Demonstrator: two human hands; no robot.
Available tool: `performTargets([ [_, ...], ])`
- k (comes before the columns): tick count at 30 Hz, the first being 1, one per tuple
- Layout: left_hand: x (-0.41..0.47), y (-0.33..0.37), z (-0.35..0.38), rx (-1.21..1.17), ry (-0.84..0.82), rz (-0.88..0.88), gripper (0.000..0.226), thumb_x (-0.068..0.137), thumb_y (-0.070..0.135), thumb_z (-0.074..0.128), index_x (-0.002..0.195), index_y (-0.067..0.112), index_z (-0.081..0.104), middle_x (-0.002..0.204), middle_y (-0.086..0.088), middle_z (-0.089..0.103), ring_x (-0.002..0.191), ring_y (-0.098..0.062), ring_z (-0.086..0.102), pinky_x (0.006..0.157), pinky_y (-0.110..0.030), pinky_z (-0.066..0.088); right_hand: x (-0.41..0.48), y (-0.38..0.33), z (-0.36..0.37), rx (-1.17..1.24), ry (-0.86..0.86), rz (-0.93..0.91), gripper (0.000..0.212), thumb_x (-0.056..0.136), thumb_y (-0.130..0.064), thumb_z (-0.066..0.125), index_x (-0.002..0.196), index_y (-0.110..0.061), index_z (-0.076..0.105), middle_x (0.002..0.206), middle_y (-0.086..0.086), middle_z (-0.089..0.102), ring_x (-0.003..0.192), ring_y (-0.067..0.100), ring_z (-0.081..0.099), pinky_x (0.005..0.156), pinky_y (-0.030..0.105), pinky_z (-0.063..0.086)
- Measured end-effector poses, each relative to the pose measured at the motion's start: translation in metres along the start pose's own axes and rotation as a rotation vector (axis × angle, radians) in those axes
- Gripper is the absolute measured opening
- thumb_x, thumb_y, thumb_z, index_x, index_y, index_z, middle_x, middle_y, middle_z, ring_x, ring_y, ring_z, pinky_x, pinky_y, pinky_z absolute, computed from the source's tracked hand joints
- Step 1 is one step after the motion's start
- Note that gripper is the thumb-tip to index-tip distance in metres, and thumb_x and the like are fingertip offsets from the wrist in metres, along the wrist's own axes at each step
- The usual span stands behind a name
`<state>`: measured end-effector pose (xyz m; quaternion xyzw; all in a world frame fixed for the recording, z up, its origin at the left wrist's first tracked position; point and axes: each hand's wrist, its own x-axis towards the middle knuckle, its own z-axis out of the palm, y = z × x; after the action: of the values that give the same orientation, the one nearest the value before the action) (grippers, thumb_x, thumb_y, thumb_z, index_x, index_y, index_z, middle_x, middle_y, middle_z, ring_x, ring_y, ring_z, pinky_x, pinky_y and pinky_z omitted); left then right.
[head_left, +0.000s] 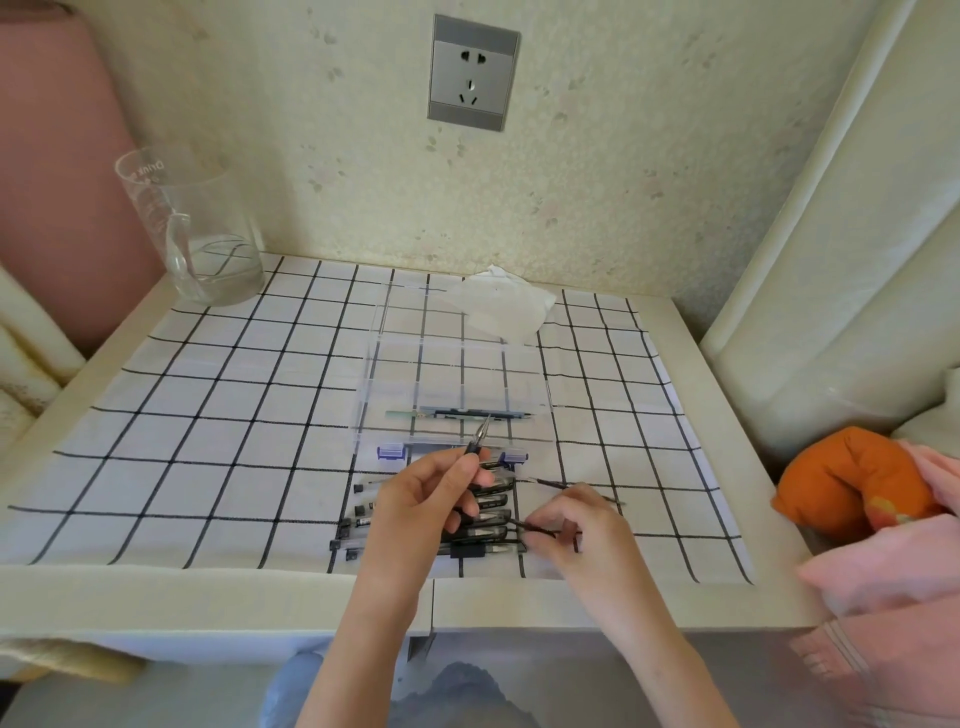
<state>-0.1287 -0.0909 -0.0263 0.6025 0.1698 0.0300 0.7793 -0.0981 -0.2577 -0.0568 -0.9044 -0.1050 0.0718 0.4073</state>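
My left hand (426, 499) grips a black pen (479, 439) with its metal tip pointing up and away. My right hand (576, 525) pinches a thin dark refill (530, 527) lying across a row of several black pens (483, 525) on the checked cloth (208, 415). Another thin refill (550, 484) lies just beyond my right hand. Behind the pens stands a clear plastic box (457, 374) with blue clasps (392, 452), holding a pen (467, 414) along its front wall.
A glass jug (192, 234) with a little water stands at the back left corner. A crumpled tissue (506, 306) lies behind the box. An orange cushion (852, 483) and pink fabric (893, 566) sit at the right edge. A wall socket (472, 73) is above.
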Motion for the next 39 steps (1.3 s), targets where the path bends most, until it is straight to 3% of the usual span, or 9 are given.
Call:
performTargets([
  [2, 0.0, 0.0, -0.002, -0.001, 0.004, 0.002, 0.02, 0.089, 0.017, 0.055, 0.099, 0.004, 0.067, 0.059, 0.009, 0.066, 0.051, 0.0, 0.051, 0.048, -0.009, 0.041, 0.0, -0.002, -0.006, 0.034, 0.071, -0.01, 0.008, 0.078, -0.017, 0.073, 0.08, -0.022, 0.067, 0.081, -0.008, 0.062, 0.071, 0.003, 0.056, 0.064, 0.011, 0.04],
  [5, 0.001, 0.0, -0.003, -0.017, 0.01, 0.007, 0.019, 0.088, 0.017, 0.056, 0.1, 0.008, 0.068, 0.066, 0.008, 0.069, 0.053, 0.0, 0.053, 0.05, -0.01, 0.043, 0.008, -0.019, -0.027, 0.417, 0.094, 0.04, 0.006, 0.083, -0.012, 0.068, 0.088, -0.016, 0.068, 0.075, -0.004, 0.07, 0.063, 0.011, 0.06, 0.058, 0.017, 0.046],
  [8, 0.0, 0.0, -0.001, -0.015, -0.003, 0.021, 0.016, 0.087, 0.018, 0.057, 0.097, 0.013, 0.068, 0.072, 0.006, 0.071, 0.054, -0.002, 0.054, 0.053, -0.011, 0.044, 0.027, -0.041, -0.042, 0.566, 0.039, -0.005, 0.012, 0.09, -0.013, 0.06, 0.097, -0.013, 0.069, 0.063, -0.002, 0.057, 0.055, 0.015, 0.045, 0.056, 0.023, 0.042],
  [11, -0.001, 0.0, 0.0, 0.005, -0.011, 0.037, 0.014, 0.086, 0.016, 0.058, 0.095, 0.016, 0.069, 0.072, 0.006, 0.072, 0.054, -0.002, 0.054, 0.053, -0.011, 0.043, 0.045, -0.063, -0.043, 0.55, -0.005, -0.119, 0.019, 0.095, -0.014, 0.05, 0.099, -0.012, 0.069, 0.058, -0.005, 0.046, 0.055, 0.009, 0.04, 0.056, 0.02, 0.035],
  [15, 0.0, 0.001, -0.001, 0.034, -0.011, 0.048, 0.014, 0.086, 0.016, 0.059, 0.094, 0.016, 0.069, 0.073, 0.006, 0.073, 0.055, -0.002, 0.055, 0.054, -0.012, 0.043, 0.053, -0.078, -0.038, 0.371, -0.086, -0.219, 0.016, 0.097, -0.016, 0.048, 0.105, -0.013, 0.062, 0.06, -0.027, 0.056, 0.06, -0.01, 0.052, 0.061, 0.01, 0.037],
  [24, 0.0, 0.001, -0.002, 0.042, -0.017, 0.058, 0.013, 0.085, 0.016, 0.06, 0.094, 0.015, 0.07, 0.074, 0.006, 0.073, 0.056, -0.001, 0.056, 0.055, -0.011, 0.045, 0.053, -0.078, -0.034, 0.42, -0.069, -0.251, 0.007, 0.086, -0.011, 0.066, 0.09, -0.015, 0.068, 0.065, -0.013, 0.063, 0.055, -0.003, 0.053, 0.055, 0.011, 0.042],
  [30, -0.001, 0.0, -0.001, 0.05, -0.009, 0.088, 0.016, 0.086, 0.013, 0.058, 0.092, 0.003, 0.069, 0.052, 0.011, 0.063, 0.046, 0.001, 0.047, 0.046, -0.008, 0.037, 0.047, -0.071, -0.023, 0.348, -0.114, -0.274, 0.011, 0.089, -0.014, 0.062, 0.094, -0.021, 0.069, 0.067, -0.01, 0.061, 0.057, 0.004, 0.052, 0.059, 0.02, 0.046],
  [34, -0.002, -0.001, 0.001, 0.066, 0.042, 0.11, 0.013, 0.086, 0.011, 0.058, 0.082, 0.01, 0.071, 0.048, 0.01, 0.057, 0.047, -0.001, 0.042, 0.051, -0.009, 0.037, 0.044, -0.07, -0.015, 0.361, -0.091, -0.28, 0.012, 0.089, -0.013, 0.061, 0.089, -0.022, 0.067, 0.064, -0.018, 0.061, 0.062, -0.002, 0.056, 0.062, 0.011, 0.042],
  [39, 0.0, -0.005, 0.001, 0.127, 0.072, 0.151, 0.019, 0.086, 0.014, 0.06, 0.071, 0.019, 0.072, 0.054, -0.001, 0.049, 0.05, -0.006, 0.04, 0.054, -0.016, 0.036, 0.046, -0.072, -0.018, 0.376, -0.144, -0.261, 0.011, 0.089, -0.01, 0.061, 0.086, -0.02, 0.066, 0.063, -0.01, 0.059, 0.06, -0.003, 0.057, 0.06, 0.009, 0.041],
])
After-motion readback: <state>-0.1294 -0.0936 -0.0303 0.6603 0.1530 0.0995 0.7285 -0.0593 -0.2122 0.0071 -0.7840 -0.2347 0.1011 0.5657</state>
